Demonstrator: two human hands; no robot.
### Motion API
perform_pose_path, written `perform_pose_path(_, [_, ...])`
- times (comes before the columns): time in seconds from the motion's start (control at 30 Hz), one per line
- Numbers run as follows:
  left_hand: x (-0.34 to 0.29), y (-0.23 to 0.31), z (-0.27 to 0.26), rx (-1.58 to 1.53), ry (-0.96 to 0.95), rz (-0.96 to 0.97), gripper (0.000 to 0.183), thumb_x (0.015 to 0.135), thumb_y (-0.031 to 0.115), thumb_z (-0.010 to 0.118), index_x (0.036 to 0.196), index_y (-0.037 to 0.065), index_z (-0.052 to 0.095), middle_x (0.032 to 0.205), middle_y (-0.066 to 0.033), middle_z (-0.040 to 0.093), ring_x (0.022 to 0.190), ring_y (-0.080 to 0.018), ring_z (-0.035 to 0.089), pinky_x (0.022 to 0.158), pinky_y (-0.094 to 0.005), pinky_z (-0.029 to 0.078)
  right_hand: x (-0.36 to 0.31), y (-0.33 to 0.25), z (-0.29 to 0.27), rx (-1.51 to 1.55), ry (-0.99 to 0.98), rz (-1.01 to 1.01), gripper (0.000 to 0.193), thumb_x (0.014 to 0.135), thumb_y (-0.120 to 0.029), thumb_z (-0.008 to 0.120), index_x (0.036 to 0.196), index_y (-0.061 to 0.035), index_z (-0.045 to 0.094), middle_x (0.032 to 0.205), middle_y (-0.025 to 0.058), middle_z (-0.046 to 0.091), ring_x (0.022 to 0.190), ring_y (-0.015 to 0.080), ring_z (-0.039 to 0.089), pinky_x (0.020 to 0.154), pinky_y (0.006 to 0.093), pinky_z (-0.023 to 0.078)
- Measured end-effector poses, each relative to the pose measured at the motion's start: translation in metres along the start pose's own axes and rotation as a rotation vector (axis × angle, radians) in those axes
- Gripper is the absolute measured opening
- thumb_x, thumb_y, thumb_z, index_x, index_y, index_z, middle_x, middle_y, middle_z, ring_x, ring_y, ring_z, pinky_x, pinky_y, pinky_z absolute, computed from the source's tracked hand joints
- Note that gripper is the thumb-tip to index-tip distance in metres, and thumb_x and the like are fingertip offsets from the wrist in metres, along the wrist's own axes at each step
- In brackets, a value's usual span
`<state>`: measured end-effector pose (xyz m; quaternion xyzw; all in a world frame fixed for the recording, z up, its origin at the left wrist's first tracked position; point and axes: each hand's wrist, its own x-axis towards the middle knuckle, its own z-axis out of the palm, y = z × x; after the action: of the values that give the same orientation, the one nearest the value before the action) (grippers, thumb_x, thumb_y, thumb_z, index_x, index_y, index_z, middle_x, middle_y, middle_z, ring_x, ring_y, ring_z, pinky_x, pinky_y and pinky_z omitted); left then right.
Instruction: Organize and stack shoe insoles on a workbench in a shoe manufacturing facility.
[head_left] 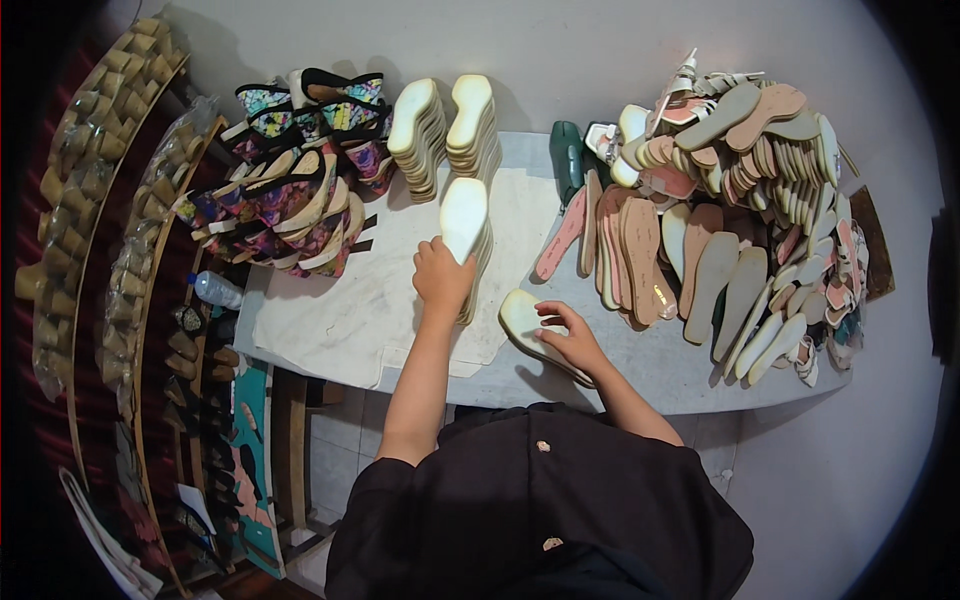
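Note:
A tall stack of pale cream insoles (465,210) stands near the middle of the table. My left hand (443,273) is closed round the near part of its top, thumb on the right side and fingers on the left. To the right, a lower pile of similar insoles (518,312) lies by the table's front edge. Over it rests my right hand (572,335), fingers apart and curved, nothing visibly gripped; whether it presses on the top insole I cannot tell. Behind the left hand's stack, two more insole stacks (415,115) (470,110) stand by the wall.
On the right, a big heap of grey and pink insoles (710,270) covers the grey table (640,375). Patterned wedge shoes (290,195) are piled at the back left. A water bottle (217,290) stands beside shelves of bagged wooden-looking heels (90,190). A white sheet (320,325) covers part of the table.

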<state>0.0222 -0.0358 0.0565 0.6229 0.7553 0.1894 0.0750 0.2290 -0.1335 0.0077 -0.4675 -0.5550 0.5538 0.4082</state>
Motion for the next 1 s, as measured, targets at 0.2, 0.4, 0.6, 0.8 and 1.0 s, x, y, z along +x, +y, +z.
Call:
perform_pose_path(0.2, [0.012, -0.004, 0.029, 0.076, -0.016, -0.057, 0.061, 0.070, 0.043, 0.068, 0.107, -0.002, 0.049, 0.103, -0.0178, 0.050, 0.101, -0.0332, 0.049, 0.077, -0.0451, 0.046, 0.009, 0.052, -0.060, -0.348, 0.521, -0.063, 0.056, 0.067, -0.021, 0.072, 0.117, -0.0050, 0.051, 0.112, 0.0127, 0.054, 0.104, 0.0284, 0.050, 0.091, 0.0375, 0.040])
perform_pose_path(0.4, [0.008, -0.002, 0.036, 0.076, -0.038, -0.078, 0.063, 0.069, 0.040, 0.070, 0.110, -0.001, 0.045, 0.106, -0.0166, 0.048, 0.100, -0.0320, 0.048, 0.079, -0.0453, 0.043, 0.010, 0.061, -0.104, -0.918, 0.886, 0.301, 0.085, 0.063, -0.027, 0.076, 0.132, -0.0051, 0.032, 0.120, 0.0198, 0.046, 0.114, 0.0376, 0.042, 0.096, 0.0433, 0.033])
perform_pose_path(0.6, [0.009, -0.002, 0.032, 0.076, -0.101, -0.107, 0.070, 0.068, 0.042, 0.069, 0.118, 0.001, 0.043, 0.111, -0.0181, 0.048, 0.105, -0.0343, 0.047, 0.081, -0.0467, 0.044, -0.004, 0.091, -0.138, -0.652, 0.829, -0.029, 0.062, 0.074, -0.018, 0.068, 0.127, -0.0013, 0.040, 0.115, 0.0219, 0.052, 0.109, 0.0355, 0.049, 0.094, 0.0412, 0.038])
perform_pose_path(0.8, [-0.001, 0.020, 0.014, -0.008, 0.073, -0.036, 0.081, 0.067, 0.036, 0.071, 0.131, 0.004, 0.033, 0.127, -0.0189, 0.036, 0.118, -0.0353, 0.033, 0.093, -0.0477, 0.032, -0.020, 0.086, -0.159, -0.204, 0.822, -0.036, 0.039, 0.084, -0.014, 0.058, 0.118, 0.0010, 0.047, 0.106, 0.0109, 0.057, 0.094, 0.0175, 0.055, 0.083, 0.0296, 0.044])
perform_pose_path(1.0, [-0.022, 0.064, 0.000, -0.351, 0.297, 0.283, 0.066, 0.072, 0.020, 0.070, 0.128, 0.005, 0.038, 0.124, -0.0190, 0.037, 0.116, -0.0373, 0.034, 0.099, -0.0471, 0.027, -0.036, 0.065, -0.158, 0.181, 0.764, 0.003, 0.032, 0.088, -0.017, 0.051, 0.115, 0.0006, 0.050, 0.102, 0.0081, 0.058, 0.091, 0.0162, 0.055, 0.080, 0.0282, 0.044])
